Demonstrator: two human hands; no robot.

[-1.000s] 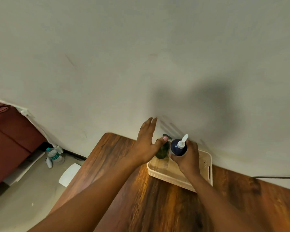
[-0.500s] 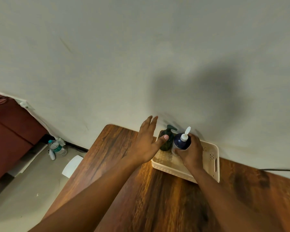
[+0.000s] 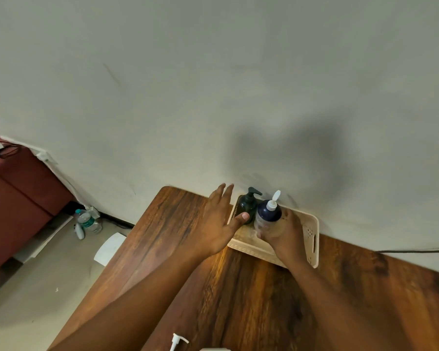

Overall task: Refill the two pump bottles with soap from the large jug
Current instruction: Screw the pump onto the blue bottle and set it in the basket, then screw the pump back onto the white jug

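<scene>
A cream plastic basket (image 3: 312, 239) stands on the wooden table (image 3: 238, 295) against the wall. Inside it a dark green pump bottle (image 3: 247, 205) stands upright at the left. My right hand (image 3: 281, 233) grips a dark blue bottle with a white pump (image 3: 268, 212) just right of the green one, inside the basket. My left hand (image 3: 218, 221) rests flat on the basket's left end with fingers spread, thumb touching the green bottle. A white pump head (image 3: 176, 342) shows at the bottom edge; the jug under it is out of sight.
A grey wall (image 3: 213, 84) rises right behind the basket. A dark cable (image 3: 413, 250) runs along the wall at the right. Left of the table, on the floor, stand water bottles (image 3: 86, 221) and a white lid-like object (image 3: 109, 248), beside a maroon seat (image 3: 15, 198).
The view has tilted down and the basket has come closer to the wall. My right hand has lowered the blue bottle into the basket beside the green one. My left hand stays put.
</scene>
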